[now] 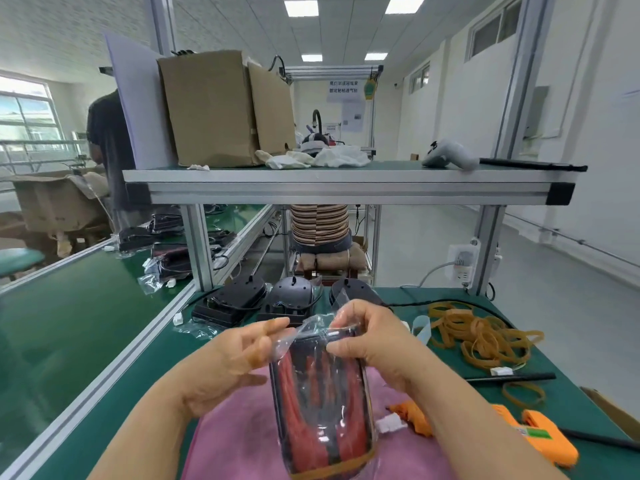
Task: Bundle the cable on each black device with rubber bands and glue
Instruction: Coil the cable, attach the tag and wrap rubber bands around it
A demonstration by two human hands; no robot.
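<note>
Black device (322,393), left hand (228,362) pinching bag (311,323), right hand (374,337) curled over top

white walls (485,109), white tiled ceiling (242,22) with square light panels (300,8) lit. big window (27,112) far left, daylight through it; small high windows (495,29) on right wall. pale grey floor (433,244), slightly glossy. green-topped workbench (571,358) with aluminium frame; upper shelf (346,192) on metal posts (199,244) across view. long green conveyor (69,306) along left side. cardboard boxes (207,112) on shelf, another box (52,202) far left. cushioned stool (332,261) beyond bench. white socket (462,261) on right post.
</note>
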